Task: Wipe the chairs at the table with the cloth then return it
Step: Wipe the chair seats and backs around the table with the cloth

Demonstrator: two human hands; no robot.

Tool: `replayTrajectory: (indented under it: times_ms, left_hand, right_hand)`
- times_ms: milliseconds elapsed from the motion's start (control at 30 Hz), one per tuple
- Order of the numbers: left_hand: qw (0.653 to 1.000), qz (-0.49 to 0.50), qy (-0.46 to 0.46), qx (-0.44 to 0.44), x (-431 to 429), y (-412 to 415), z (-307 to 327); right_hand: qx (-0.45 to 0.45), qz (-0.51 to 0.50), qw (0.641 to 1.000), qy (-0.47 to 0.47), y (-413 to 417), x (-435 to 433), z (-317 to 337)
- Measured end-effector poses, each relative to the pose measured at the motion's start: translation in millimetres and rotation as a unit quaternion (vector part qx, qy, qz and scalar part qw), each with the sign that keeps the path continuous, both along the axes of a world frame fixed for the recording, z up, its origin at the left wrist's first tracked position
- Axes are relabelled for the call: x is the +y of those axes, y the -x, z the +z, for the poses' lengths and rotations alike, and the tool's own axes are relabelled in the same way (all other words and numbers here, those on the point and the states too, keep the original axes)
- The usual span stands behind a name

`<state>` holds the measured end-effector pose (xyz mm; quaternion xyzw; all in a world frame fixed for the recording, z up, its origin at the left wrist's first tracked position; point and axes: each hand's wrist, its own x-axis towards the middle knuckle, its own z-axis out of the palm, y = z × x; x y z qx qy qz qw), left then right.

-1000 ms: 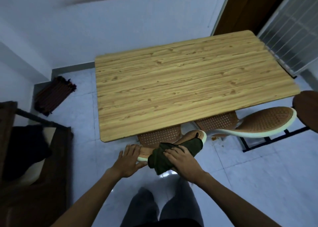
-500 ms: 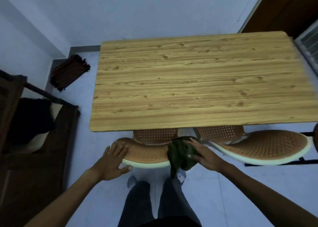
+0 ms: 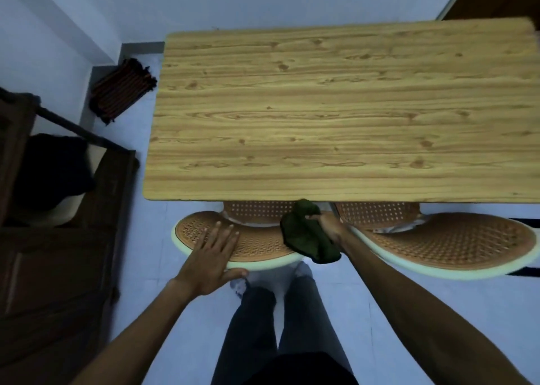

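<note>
Left hand [image 3: 211, 256]: open, fingers spread, palm flat on the woven back of the left chair [image 3: 257, 246], thumb hooked over its pale rim. Right hand [image 3: 328, 227]: closed on the dark green cloth [image 3: 308, 238] — the cloth is bunched and lies against the right end of the same chair back, its lower fold hanging past the rim. A second chair [image 3: 447, 244] stands just beside it on the right. Both seats are tucked under the wooden table [image 3: 336, 107] — only their front portions show
</note>
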<state>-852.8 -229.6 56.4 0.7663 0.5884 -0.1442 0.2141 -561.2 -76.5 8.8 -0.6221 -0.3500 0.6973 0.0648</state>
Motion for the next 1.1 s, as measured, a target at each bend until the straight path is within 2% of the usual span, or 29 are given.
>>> replayTrajectory:
  times_ms: [67, 200, 333, 400, 500, 567, 700, 933, 1100]
  left_hand:
    - [1.0, 0.005, 0.003, -0.005, -1.4, -1.0, 0.3]
    - [1.0, 0.01, 0.011, -0.004, -0.5, -3.8, 2.2]
    - [1.0, 0.014, 0.013, -0.008, 1.9, -3.0, 4.0]
    - [1.0, 0.017, 0.013, -0.009, 0.8, -3.0, 3.8]
    - [1.0, 0.018, 0.0, -0.018, 1.0, -3.0, 4.2]
    - [1.0, 0.021, -0.005, -0.023, 0.9, -2.5, 3.8]
    - [0.999, 0.024, -0.015, -0.028, 0.3, -2.0, 1.2]
    - [0.999, 0.023, -0.019, -0.023, -0.7, 0.5, -6.0]
    - [1.0, 0.023, -0.008, -0.017, -0.6, -0.8, -6.0]
  right_hand:
    - [-0.008, -0.017, 1.0, -0.017, -0.4, -10.0, 6.1]
    - [-0.036, -0.039, 0.987, -0.152, 3.5, -53.7, 34.5]
    - [-0.007, -0.083, 0.969, -0.233, 20.2, -96.1, 62.8]
    - [0.022, -0.108, 0.97, -0.217, 24.6, -110.2, 69.3]
    - [0.072, -0.216, 0.965, -0.132, 20.7, -110.6, 76.8]
    - [0.074, -0.248, 0.96, -0.108, 13.0, -106.4, 76.7]
    - [0.03, -0.212, 0.971, -0.11, 11.7, -97.3, 63.4]
    - [0.036, -0.238, 0.968, -0.068, 4.3, -68.5, 28.9]
    - [-0.058, -0.121, 0.98, -0.146, 20.8, -62.5, 37.2]
